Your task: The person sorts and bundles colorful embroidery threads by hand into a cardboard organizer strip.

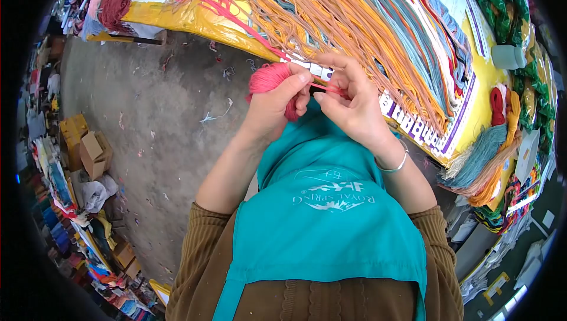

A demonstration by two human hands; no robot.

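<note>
My left hand [280, 98] is closed around a bundle of pink-red thread [267, 79], just off the table's near edge. Several strands stretch from the bundle across to my right hand [353, 99], whose thumb and fingers are curled in on them. A longer pink-red skein [227, 17] trails from near the bundle up over the table toward the upper left. Beside my hands, a white card strip with printed marks [316, 68] lies at the table edge. Where the strands end inside my right fingers is hidden.
Orange, tan, blue and white threads [331, 20] lie in long rows on the yellow-covered table [171, 18]. A pale green cup [508, 57] stands at the right, above hanks of coloured thread [481, 150]. Cardboard boxes [94, 154] sit on the floor at left.
</note>
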